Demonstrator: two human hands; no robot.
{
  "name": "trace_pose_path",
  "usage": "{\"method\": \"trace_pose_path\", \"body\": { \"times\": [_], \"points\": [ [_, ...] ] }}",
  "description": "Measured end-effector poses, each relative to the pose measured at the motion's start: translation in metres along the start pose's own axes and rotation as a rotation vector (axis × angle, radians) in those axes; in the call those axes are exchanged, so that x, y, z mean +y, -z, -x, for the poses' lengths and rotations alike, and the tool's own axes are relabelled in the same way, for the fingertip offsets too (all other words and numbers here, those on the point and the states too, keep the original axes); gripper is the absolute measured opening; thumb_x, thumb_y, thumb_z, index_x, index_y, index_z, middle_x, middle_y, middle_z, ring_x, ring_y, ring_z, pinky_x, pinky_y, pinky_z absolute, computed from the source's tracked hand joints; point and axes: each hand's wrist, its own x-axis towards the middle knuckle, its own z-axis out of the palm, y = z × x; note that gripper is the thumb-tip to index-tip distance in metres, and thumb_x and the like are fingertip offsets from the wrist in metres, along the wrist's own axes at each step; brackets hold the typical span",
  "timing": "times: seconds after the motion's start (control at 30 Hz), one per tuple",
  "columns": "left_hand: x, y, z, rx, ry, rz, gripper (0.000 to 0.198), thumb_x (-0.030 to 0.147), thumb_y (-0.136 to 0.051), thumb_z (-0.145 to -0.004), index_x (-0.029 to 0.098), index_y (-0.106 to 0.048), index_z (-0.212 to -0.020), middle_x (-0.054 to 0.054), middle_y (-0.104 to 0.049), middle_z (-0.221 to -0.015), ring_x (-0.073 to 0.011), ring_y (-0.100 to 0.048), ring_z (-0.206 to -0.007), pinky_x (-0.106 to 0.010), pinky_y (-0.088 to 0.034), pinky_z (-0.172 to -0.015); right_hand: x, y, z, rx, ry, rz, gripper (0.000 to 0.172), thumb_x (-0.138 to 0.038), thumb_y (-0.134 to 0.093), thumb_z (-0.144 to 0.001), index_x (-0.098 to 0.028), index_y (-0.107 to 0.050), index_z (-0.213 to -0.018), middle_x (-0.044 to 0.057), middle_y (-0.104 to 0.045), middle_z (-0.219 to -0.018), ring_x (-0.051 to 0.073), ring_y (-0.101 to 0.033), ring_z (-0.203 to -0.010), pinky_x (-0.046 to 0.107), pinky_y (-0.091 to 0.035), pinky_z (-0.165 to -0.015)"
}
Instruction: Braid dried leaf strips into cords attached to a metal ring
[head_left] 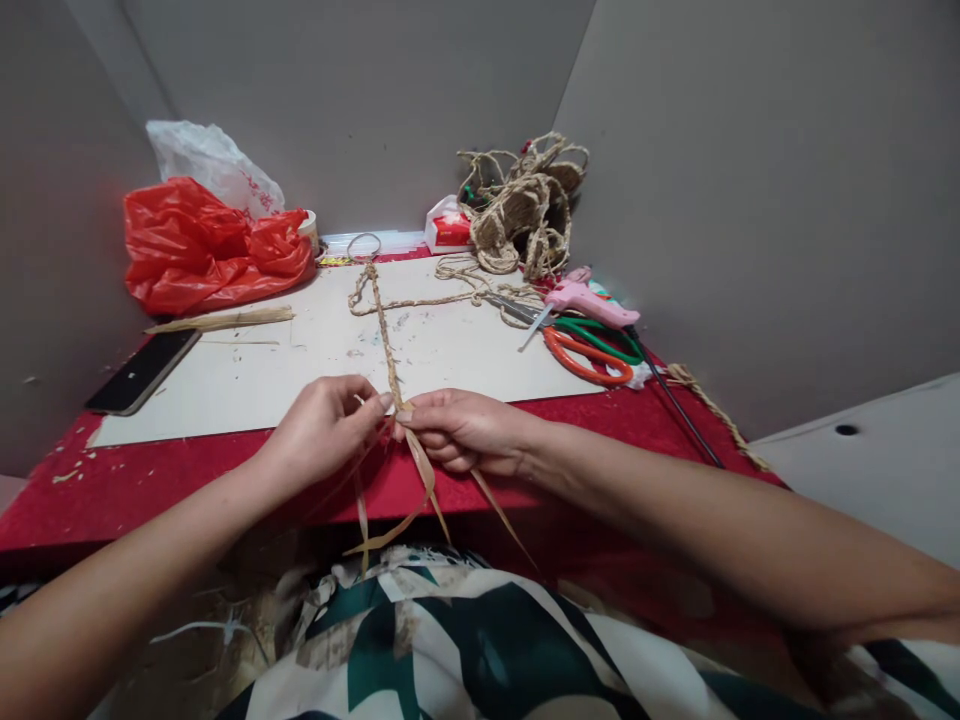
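Observation:
A braided straw cord (pixel 385 335) runs from a thin ring (pixel 364 247) at the back of the white board down to the board's front edge. At its lower end my left hand (pixel 330 425) pinches the straw strands between thumb and fingers. Just right of it, my right hand (pixel 465 430) is closed on the same end, its fingertips nearly touching the left ones. Loose flat straw strands (pixel 421 465) hang below both hands over the table's front edge towards the patterned clothing.
On the red-covered table (pixel 67 500) lie a white board (pixel 322 345), a phone (pixel 146 372) and a red plastic bag (pixel 202 250) at left. Coiled straw rope (pixel 517 215), a tissue box (pixel 448 228), a pink glue gun (pixel 589 298) and orange-handled scissors (pixel 585 358) are at right.

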Motion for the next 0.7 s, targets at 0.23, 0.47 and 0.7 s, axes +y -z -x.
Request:
{"method": "trace_pose_path", "body": {
  "times": [0.23,0.47,0.7],
  "points": [
    [-0.003,-0.016,0.003,-0.256,0.223,0.484,0.028,0.033,-0.068,-0.07,0.013,-0.056,-0.087,0.001,-0.059,-0.06,-0.0095,-0.054,-0.052,-0.024,-0.045,-0.057,0.001,-0.004,-0.004,0.068,0.025,0.114,0.029,-0.028,-0.048,-0.086,-0.018,-0.038,-0.061,-0.011,-0.027,-0.04,0.002,-0.014,-0.031,0.015,-0.011,-0.03],
    [0.002,-0.011,0.004,-0.278,0.274,0.532,0.015,0.015,-0.049,-0.076,0.012,-0.061,-0.085,0.001,-0.055,-0.058,-0.0092,-0.055,-0.051,-0.021,-0.043,-0.052,-0.008,-0.006,-0.008,0.168,0.036,0.254,0.033,-0.034,-0.042,-0.091,-0.015,-0.05,-0.064,-0.01,-0.028,-0.038,0.003,-0.017,-0.029,0.017,-0.012,-0.029],
    [-0.003,-0.002,0.002,-0.344,0.359,0.685,0.028,0.021,-0.042,-0.079,0.012,-0.064,-0.093,-0.001,-0.052,-0.058,-0.0083,-0.048,-0.043,-0.019,-0.039,-0.04,-0.009,-0.003,-0.015,0.145,0.022,0.274,0.028,-0.023,-0.044,-0.085,-0.015,-0.053,-0.06,-0.009,-0.027,-0.035,0.003,-0.015,-0.028,0.018,-0.011,-0.029]
  ]
}}
